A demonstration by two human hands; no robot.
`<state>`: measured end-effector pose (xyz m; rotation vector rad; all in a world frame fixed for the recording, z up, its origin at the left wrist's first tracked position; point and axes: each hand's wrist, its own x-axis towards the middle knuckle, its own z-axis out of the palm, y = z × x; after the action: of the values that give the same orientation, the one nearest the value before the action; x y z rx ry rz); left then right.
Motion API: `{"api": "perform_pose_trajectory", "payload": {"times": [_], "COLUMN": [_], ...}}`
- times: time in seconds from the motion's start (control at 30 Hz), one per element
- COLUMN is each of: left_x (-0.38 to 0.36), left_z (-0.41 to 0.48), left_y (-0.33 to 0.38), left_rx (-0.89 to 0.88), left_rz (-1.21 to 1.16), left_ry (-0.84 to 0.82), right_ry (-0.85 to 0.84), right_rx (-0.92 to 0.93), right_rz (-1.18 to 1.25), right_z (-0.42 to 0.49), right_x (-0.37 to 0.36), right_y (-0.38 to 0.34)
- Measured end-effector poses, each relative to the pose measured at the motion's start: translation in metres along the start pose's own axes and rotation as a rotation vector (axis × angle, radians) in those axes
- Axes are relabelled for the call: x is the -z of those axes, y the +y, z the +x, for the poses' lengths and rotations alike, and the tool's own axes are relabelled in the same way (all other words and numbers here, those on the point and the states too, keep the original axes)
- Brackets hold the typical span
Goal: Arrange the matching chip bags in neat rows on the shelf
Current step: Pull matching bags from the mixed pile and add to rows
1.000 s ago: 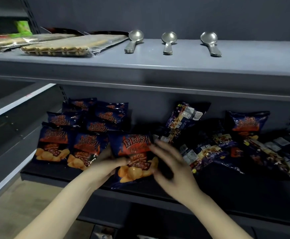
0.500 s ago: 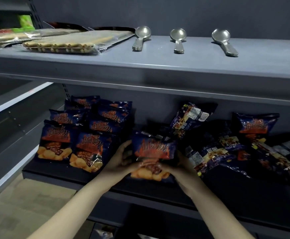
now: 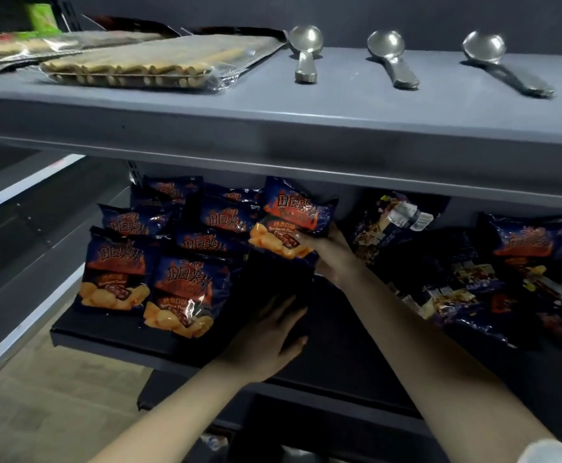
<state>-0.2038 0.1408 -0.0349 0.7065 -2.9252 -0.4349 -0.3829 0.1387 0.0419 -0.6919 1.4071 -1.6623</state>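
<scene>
Several dark blue chip bags with orange print stand in rows on the left of the dark lower shelf (image 3: pixel 112 335). My right hand (image 3: pixel 329 253) grips another such chip bag (image 3: pixel 289 222) by its lower right edge, held upright and raised at the back, right of the rows. My left hand (image 3: pixel 269 332) rests with relaxed fingers on the dark shelf surface in front of that bag and holds nothing. Two front bags (image 3: pixel 115 272) (image 3: pixel 186 295) stand side by side near the shelf's front edge.
A loose heap of mixed snack bags (image 3: pixel 453 279) lies on the right of the lower shelf, with one orange-print bag (image 3: pixel 526 238) at the back. The grey upper shelf (image 3: pixel 272 105) carries wrapped biscuit packs (image 3: pixel 145 65) and three metal spoons (image 3: pixel 306 51).
The bag that both hands held at the shelf front has gone up and back in my right hand alone. My left hand has let go and dropped to the shelf surface.
</scene>
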Motion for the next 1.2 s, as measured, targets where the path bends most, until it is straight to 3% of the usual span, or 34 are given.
{"api": "perform_pose_trajectory", "payload": {"times": [0.43, 0.57, 0.77, 1.2], "left_x": [0.0, 0.001, 0.003, 0.0], "left_z": [0.002, 0.003, 0.001, 0.002], "left_y": [-0.002, -0.002, -0.001, -0.002], "left_rx": [-0.006, -0.014, -0.018, -0.023], "left_rz": [0.022, 0.02, 0.018, 0.029], "left_ry": [-0.028, -0.025, -0.012, 0.024], "right_ry": [0.051, 0.041, 0.201, 0.406], "right_rx": [-0.011, 0.019, 0.098, 0.289], "right_rz": [-0.268, -0.445, -0.95, -1.028], "right_z": [0.027, 0.035, 0.036, 0.009], "right_x": [0.031, 0.03, 0.032, 0.02], "right_y": [0.012, 0.022, 0.023, 0.05]}}
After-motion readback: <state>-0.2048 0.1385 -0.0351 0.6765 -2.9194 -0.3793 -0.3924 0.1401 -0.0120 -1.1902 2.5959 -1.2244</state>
